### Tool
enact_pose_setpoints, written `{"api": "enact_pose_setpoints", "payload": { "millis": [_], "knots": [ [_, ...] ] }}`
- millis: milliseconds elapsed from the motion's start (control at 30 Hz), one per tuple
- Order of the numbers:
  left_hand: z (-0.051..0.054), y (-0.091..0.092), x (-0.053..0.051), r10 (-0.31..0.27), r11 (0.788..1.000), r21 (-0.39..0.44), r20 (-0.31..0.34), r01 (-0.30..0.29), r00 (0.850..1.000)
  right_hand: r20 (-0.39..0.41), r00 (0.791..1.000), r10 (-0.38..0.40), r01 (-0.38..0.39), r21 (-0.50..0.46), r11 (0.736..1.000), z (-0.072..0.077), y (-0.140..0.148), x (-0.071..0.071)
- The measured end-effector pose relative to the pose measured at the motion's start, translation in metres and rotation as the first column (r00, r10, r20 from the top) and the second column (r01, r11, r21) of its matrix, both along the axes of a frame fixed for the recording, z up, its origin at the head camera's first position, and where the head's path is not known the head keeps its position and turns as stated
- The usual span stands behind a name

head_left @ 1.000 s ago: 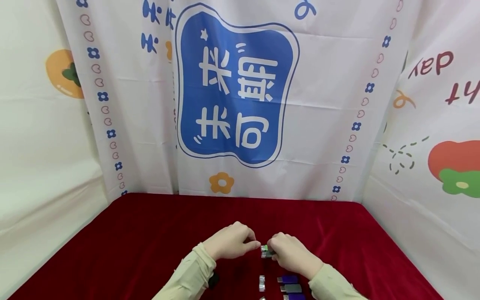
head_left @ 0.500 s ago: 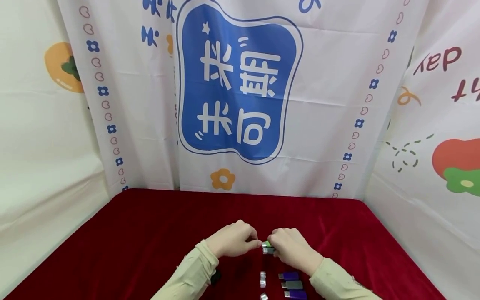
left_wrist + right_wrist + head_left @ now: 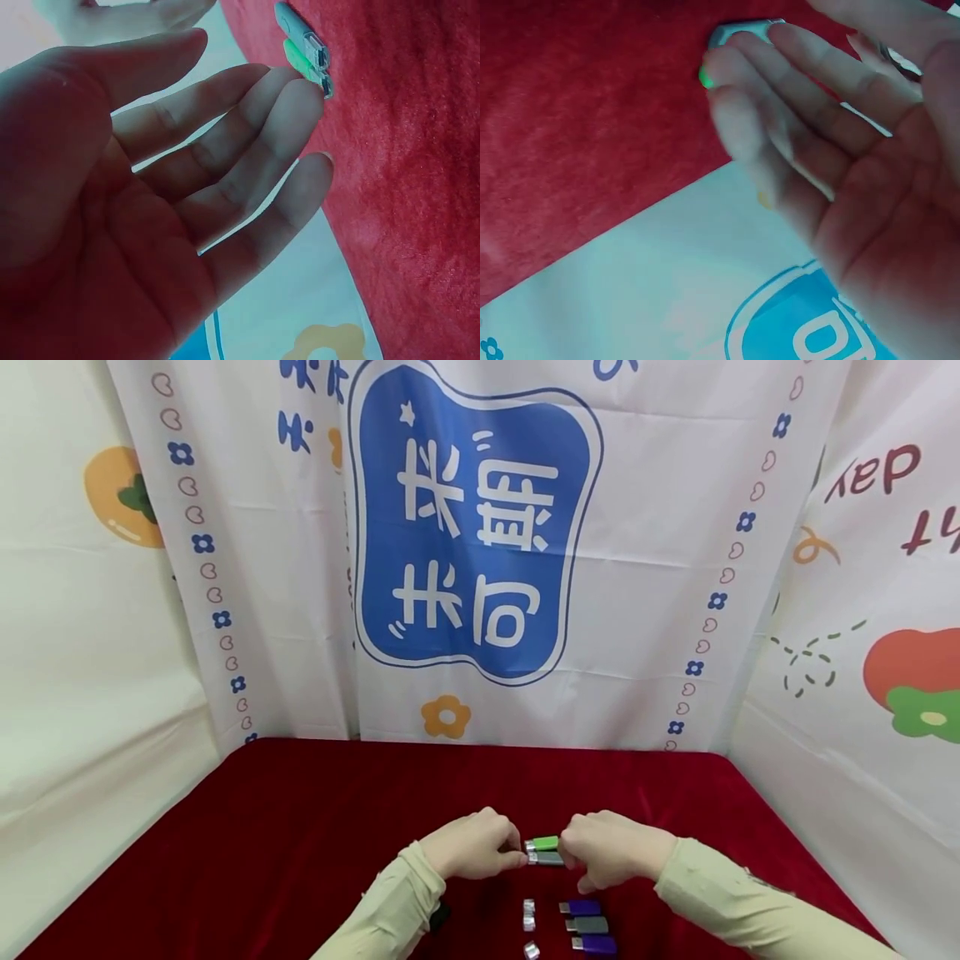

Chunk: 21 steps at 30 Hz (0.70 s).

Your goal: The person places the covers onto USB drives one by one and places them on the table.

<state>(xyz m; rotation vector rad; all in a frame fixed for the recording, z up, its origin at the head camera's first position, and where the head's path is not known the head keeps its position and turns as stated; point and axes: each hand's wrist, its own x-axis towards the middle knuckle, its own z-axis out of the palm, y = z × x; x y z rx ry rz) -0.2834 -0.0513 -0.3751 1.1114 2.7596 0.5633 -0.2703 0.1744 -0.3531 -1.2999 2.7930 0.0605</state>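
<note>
A bright-green, silver-ended USB stick (image 3: 546,843) lies just far of a grey, silver-ended USB stick (image 3: 547,858), between both hands. Left hand (image 3: 476,846), at left: fingers relaxed, empty. Right hand (image 3: 615,850), at right: fingers loosely extended, empty.

- Beyond the left hand (image 3: 474,846) and the right hand (image 3: 617,846), the blue badge (image 3: 468,545) on the back cloth (image 3: 637,568) bears four white characters, 未来可期, turned sideways.
- Farther right than the right hand, the side cloth (image 3: 900,593) shows "day" (image 3: 864,482) upside down; below it, "ht" (image 3: 917,533), cut by the edge.
- High beyond the left hand, the blue characters (image 3: 295,433) are not surely readable.
</note>
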Motion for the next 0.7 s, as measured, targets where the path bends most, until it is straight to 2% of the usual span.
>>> {"api": "enact_pose_setpoints", "payload": {
  "millis": [100, 567, 700],
  "knots": [
    [0.0, 0.0, 0.0, 0.006, 1.0, -0.012, 0.01, -0.006, 1.0, 0.025, 1.0, 0.017, -0.017, -0.005, 1.0, -0.002, 0.001, 0.001],
    [-0.003, 0.003, 0.0, -0.002, 0.999, -0.033, 0.017, 0.003, 1.0, 0.02, 0.998, 0.066, -0.067, 0.023, 0.997, -0.011, 0.006, 0.001],
    [-0.003, 0.004, 0.001, -0.005, 0.999, -0.039, 0.029, 0.006, 1.0, 0.055, 0.995, 0.081, -0.082, 0.028, 0.996, -0.016, 0.005, 0.001]
  ]
}}
